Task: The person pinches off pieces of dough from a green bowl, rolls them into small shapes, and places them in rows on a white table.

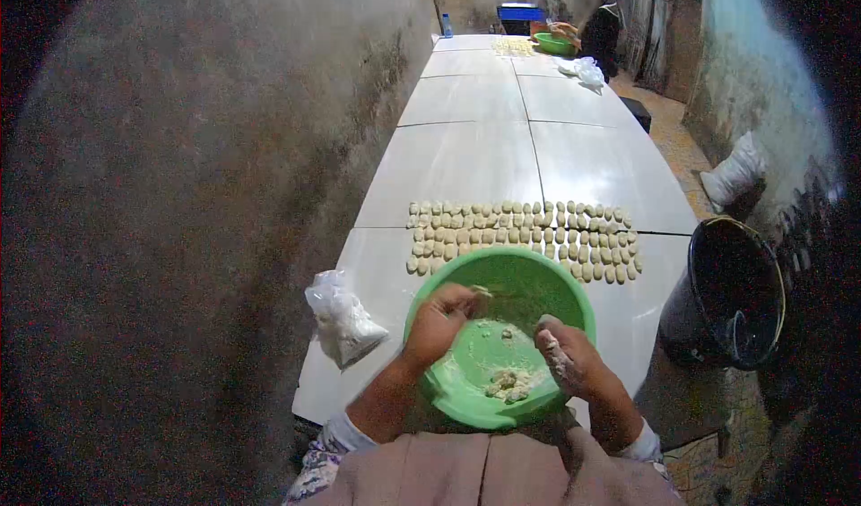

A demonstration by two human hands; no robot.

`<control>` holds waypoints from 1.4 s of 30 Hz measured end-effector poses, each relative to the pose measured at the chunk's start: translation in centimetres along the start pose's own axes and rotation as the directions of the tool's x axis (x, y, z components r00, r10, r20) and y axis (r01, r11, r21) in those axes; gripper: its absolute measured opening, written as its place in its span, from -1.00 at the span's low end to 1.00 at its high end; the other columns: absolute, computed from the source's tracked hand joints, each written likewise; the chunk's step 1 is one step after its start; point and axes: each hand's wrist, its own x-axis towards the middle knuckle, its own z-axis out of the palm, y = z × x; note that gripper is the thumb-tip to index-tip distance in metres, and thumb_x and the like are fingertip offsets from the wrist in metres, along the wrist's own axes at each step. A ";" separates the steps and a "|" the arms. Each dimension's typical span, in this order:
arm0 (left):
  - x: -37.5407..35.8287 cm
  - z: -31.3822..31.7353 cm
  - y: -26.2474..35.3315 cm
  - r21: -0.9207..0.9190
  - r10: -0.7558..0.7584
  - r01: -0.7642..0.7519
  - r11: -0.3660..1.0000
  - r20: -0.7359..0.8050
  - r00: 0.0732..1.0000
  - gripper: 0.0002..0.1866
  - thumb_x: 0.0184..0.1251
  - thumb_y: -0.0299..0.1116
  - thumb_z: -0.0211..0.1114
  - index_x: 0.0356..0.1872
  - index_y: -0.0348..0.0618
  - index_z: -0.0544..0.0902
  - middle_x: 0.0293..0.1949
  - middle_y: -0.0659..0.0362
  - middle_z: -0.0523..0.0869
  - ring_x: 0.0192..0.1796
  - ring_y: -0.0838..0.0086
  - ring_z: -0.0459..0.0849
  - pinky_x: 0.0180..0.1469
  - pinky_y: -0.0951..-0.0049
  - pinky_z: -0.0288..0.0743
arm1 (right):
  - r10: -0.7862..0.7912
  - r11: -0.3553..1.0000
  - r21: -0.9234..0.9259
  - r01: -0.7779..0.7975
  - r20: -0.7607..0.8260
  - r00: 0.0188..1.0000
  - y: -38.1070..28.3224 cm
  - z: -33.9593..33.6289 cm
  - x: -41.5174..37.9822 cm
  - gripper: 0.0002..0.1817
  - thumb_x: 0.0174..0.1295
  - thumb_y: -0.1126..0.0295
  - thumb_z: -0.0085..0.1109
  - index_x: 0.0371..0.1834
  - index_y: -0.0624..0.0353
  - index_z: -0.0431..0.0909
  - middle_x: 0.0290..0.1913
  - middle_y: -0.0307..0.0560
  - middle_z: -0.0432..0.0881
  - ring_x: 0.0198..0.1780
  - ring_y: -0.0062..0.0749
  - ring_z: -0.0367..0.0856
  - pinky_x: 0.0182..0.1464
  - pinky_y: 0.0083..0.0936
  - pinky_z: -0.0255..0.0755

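Observation:
A green basin (587, 313) stands at the near end of the table, with crumbly dough (509, 385) and loose flour at its bottom. Over the basin's left side, my left hand (441, 322) pinches a small pale piece of dough (482, 291) at its fingertips, slightly blurred. My right hand (571, 355) is inside the right part of the basin, palm turned inward, flour on its fingers; nothing shows in it. Just beyond the basin, rows of small shaped dough pieces (525, 234) lie on the white table.
A plastic bag of white powder (345, 322) lies left of the basin. A black bucket (735, 295) stands at the right, near a white sack (735, 172). At the table's far end, a person (603, 31) is beside another green basin (556, 45). A wall (269, 147) borders the left.

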 end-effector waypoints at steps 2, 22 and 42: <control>3.6 -4.1 -0.8 -0.143 -0.069 0.043 0.989 -0.177 0.982 -0.74 0.28 -0.59 0.20 -0.01 -0.32 0.60 -0.18 0.17 0.70 -0.14 0.52 0.63 0.01 0.49 0.49 | 0.026 1.000 -0.001 -0.026 0.009 1.000 -1.0 -1.3 -1.0 -0.64 0.33 0.12 0.02 -0.23 0.26 0.46 -0.39 0.19 0.57 -0.34 0.09 0.60 -0.28 -0.20 0.42; 19.7 -17.1 -26.6 0.370 -0.312 0.532 0.762 -0.510 0.802 -0.72 0.02 -0.18 0.36 -0.33 -0.16 0.75 -0.26 -0.01 0.74 -0.20 0.31 0.73 -0.10 0.34 0.55 | 0.000 0.999 -0.034 0.003 0.096 0.995 1.9 0.1 -2.3 -0.75 0.22 0.30 0.21 -0.35 0.32 0.53 -0.43 0.12 0.55 -0.39 -0.05 0.56 -0.28 -0.27 0.41; 4.6 6.0 -1.5 0.519 -0.133 -0.264 0.813 0.608 0.783 -0.70 0.11 -0.28 0.39 -0.13 -0.10 0.65 -0.25 0.00 0.69 -0.22 0.16 0.68 -0.14 0.22 0.53 | 0.041 0.999 0.012 -0.040 -0.091 0.995 0.8 -0.2 -1.9 -0.74 0.20 0.23 0.17 -0.33 0.23 0.48 -0.39 0.17 0.55 -0.30 0.15 0.57 -0.27 -0.14 0.42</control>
